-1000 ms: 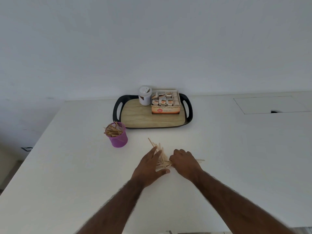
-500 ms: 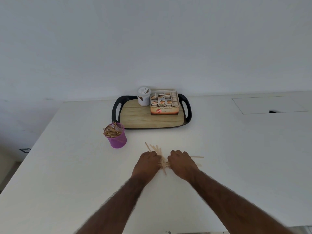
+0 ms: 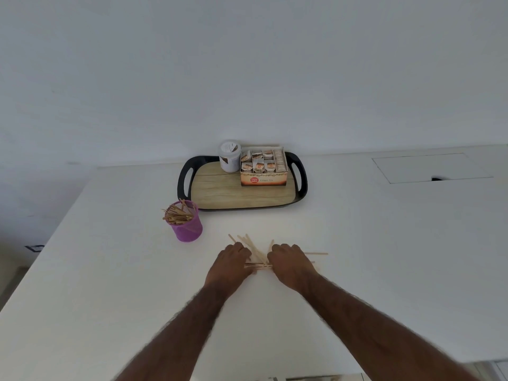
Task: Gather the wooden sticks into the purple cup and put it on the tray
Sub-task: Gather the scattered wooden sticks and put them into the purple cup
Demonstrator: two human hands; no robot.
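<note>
On the left part of the white table stands the purple cup, upright, with a bunch of sticks already in it, their ends fanning out over its left rim. The cup is on the table just beside the tray's near left corner, not on the tray. To its right and nearer the person, the left hand lies knuckles up with its fingers curled down over the left end of the loose wooden sticks, gripping them against the table. These sticks lie in a crossed heap between the two hands, some ends pointing away toward the tray. Beyond them, against the wall, sits the tray, black-rimmed with a wood-look floor and a handle at each end. A white jar stands at its far left, and touching it on the right is an open box filled with small packets. The right hand mirrors the left, fingers curled over the right end of the heap and holding it. One stick pokes out flat to the right from under it. Far right, a rectangular panel is set into the tabletop.
</note>
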